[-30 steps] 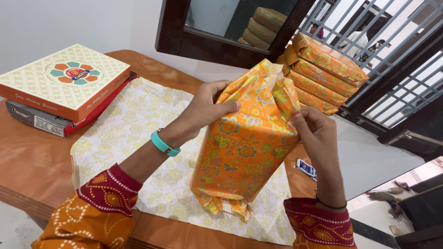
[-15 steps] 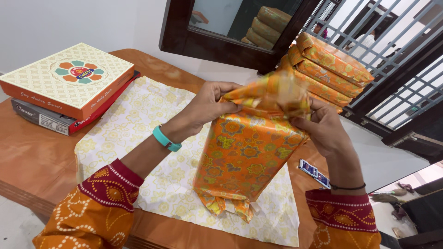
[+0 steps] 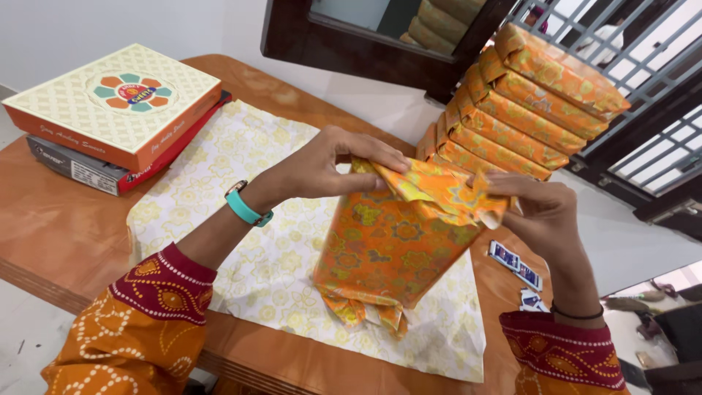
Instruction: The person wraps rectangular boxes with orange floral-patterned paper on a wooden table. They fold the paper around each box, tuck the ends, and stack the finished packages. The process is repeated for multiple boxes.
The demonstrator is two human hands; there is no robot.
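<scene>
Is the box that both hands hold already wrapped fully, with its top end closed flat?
No: the left hand and right hand are pressing loose folds of orange floral paper at the top of the box.

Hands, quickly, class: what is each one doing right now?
Left hand: closed, pinching the orange wrapping paper folded atop the wrapped box.
Right hand: closed on the same paper's other end.

An orange-brown wooden tabletop (image 3: 58,219) carries a pale floral paper sheet (image 3: 241,183) at its centre. At ten o'clock lie two stacked flat boxes (image 3: 110,110); at one o'clock, a pile of orange wrapped parcels (image 3: 512,117); at four o'clock, small blue sachets (image 3: 515,265).
</scene>
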